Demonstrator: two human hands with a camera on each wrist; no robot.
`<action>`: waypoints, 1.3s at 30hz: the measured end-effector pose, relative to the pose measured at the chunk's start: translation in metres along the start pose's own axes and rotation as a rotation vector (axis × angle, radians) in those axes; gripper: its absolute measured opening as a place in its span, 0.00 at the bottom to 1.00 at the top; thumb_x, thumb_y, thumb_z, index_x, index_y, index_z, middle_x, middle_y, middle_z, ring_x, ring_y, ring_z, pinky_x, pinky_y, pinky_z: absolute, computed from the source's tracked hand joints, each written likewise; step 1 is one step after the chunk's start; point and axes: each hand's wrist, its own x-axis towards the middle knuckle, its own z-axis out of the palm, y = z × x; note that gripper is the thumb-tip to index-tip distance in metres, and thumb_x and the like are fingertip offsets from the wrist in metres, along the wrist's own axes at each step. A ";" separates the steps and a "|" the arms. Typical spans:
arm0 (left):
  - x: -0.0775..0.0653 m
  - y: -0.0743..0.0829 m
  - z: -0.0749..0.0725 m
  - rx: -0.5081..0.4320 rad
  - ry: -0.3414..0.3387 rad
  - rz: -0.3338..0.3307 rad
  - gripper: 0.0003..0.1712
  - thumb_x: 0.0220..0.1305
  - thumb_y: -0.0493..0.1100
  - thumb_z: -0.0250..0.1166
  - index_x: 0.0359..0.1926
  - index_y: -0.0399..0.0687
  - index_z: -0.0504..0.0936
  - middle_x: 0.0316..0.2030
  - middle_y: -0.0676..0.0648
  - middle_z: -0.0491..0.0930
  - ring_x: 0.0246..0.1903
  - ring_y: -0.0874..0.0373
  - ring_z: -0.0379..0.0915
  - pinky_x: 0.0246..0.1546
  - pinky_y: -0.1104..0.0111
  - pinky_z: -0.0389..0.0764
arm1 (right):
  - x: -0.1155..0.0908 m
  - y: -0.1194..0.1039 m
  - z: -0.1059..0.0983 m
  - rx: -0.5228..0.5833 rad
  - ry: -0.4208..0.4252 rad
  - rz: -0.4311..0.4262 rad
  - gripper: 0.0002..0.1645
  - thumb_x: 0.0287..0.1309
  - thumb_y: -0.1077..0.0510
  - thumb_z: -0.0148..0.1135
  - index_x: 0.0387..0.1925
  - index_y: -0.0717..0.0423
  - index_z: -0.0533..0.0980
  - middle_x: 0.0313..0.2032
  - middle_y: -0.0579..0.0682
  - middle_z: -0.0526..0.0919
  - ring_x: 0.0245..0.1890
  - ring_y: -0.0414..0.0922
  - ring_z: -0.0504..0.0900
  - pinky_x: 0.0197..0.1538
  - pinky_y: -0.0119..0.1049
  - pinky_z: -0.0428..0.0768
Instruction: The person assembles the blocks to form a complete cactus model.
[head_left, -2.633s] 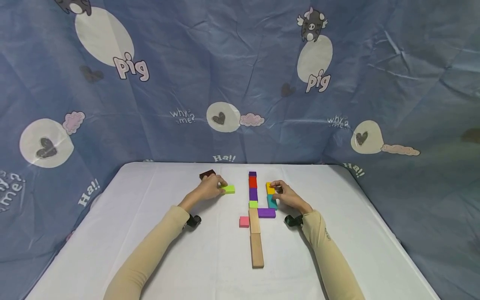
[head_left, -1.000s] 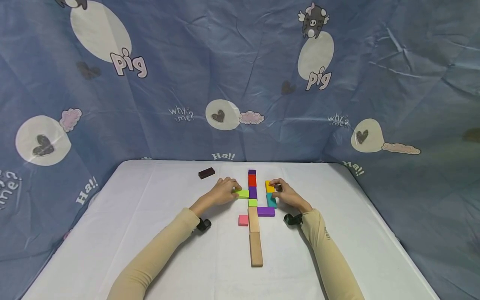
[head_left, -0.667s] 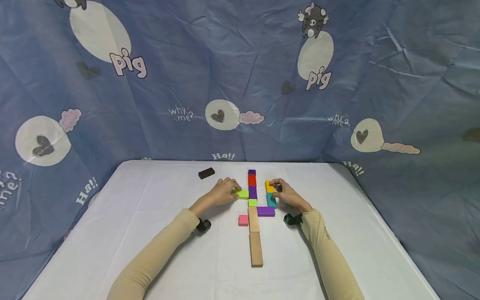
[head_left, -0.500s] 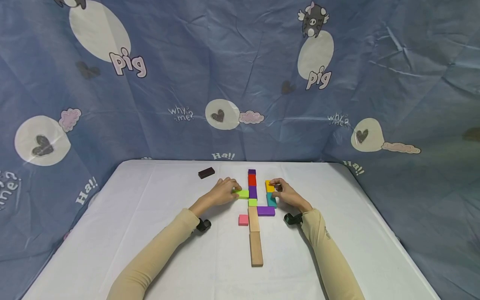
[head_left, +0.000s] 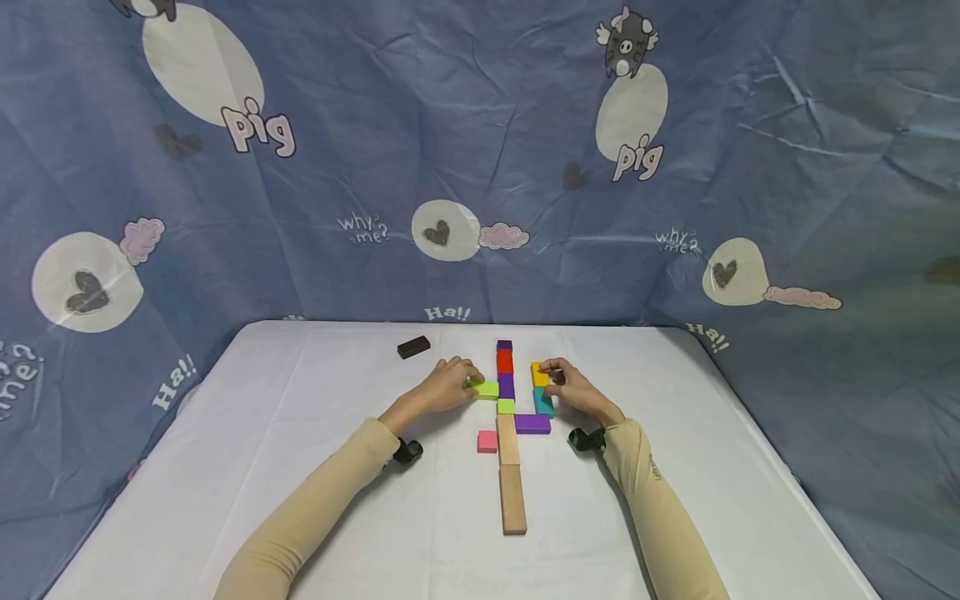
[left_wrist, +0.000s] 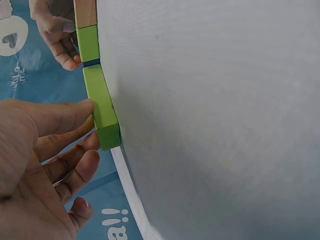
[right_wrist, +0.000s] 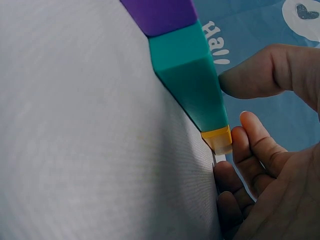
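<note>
In the head view my left hand (head_left: 448, 384) pinches a lime green block (head_left: 487, 390) lying flat on the table. Its right end meets a purple block (head_left: 506, 386) in the middle column. Up close in the left wrist view, the thumb lies on the near side of the lime block (left_wrist: 102, 107), with fingers behind it. My right hand (head_left: 573, 390) rests by a teal block (head_left: 543, 402) and a yellow block (head_left: 539, 374) set end to end. In the right wrist view its thumb is at the teal block (right_wrist: 192, 95); its loosely bent fingers are beside the yellow block (right_wrist: 217, 140).
The column also has a red block (head_left: 505, 361), a small green block (head_left: 506, 407) and two wooden blocks (head_left: 513, 500). Another purple block (head_left: 532, 424) branches right. A pink block (head_left: 487, 442) sits left, and a dark brown block (head_left: 413, 347) lies at the back left.
Over the earliest interval my left hand slid the lime green block right and slightly nearer, up to the column. Since then it stays there. My right hand has kept its place.
</note>
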 end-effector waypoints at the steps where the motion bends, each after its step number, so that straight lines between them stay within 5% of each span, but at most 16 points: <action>1: 0.000 0.000 0.000 -0.002 0.000 -0.001 0.16 0.60 0.43 0.67 0.49 0.44 0.84 0.49 0.47 0.81 0.51 0.50 0.72 0.50 0.57 0.64 | 0.000 0.000 0.000 0.001 -0.001 0.000 0.30 0.52 0.61 0.61 0.58 0.57 0.66 0.59 0.59 0.72 0.57 0.54 0.68 0.63 0.52 0.65; 18: -0.002 0.004 -0.003 -0.001 0.016 -0.008 0.22 0.62 0.45 0.65 0.55 0.42 0.79 0.46 0.45 0.81 0.51 0.50 0.71 0.52 0.56 0.65 | -0.001 -0.003 0.000 -0.002 -0.001 0.006 0.30 0.52 0.61 0.61 0.58 0.56 0.65 0.60 0.59 0.71 0.57 0.55 0.68 0.64 0.53 0.64; 31: -0.017 0.017 -0.010 0.018 0.046 0.019 0.18 0.60 0.48 0.67 0.48 0.45 0.82 0.43 0.48 0.81 0.47 0.53 0.71 0.50 0.57 0.66 | -0.001 -0.004 -0.002 0.004 -0.006 0.019 0.30 0.51 0.60 0.61 0.58 0.56 0.66 0.59 0.59 0.71 0.56 0.54 0.68 0.63 0.52 0.64; 39: -0.022 0.003 -0.029 0.006 0.079 -0.016 0.19 0.60 0.45 0.66 0.51 0.43 0.80 0.47 0.45 0.80 0.50 0.51 0.70 0.53 0.54 0.64 | 0.000 -0.002 -0.003 -0.008 -0.011 0.004 0.30 0.52 0.60 0.61 0.58 0.57 0.65 0.59 0.59 0.71 0.56 0.54 0.68 0.63 0.51 0.65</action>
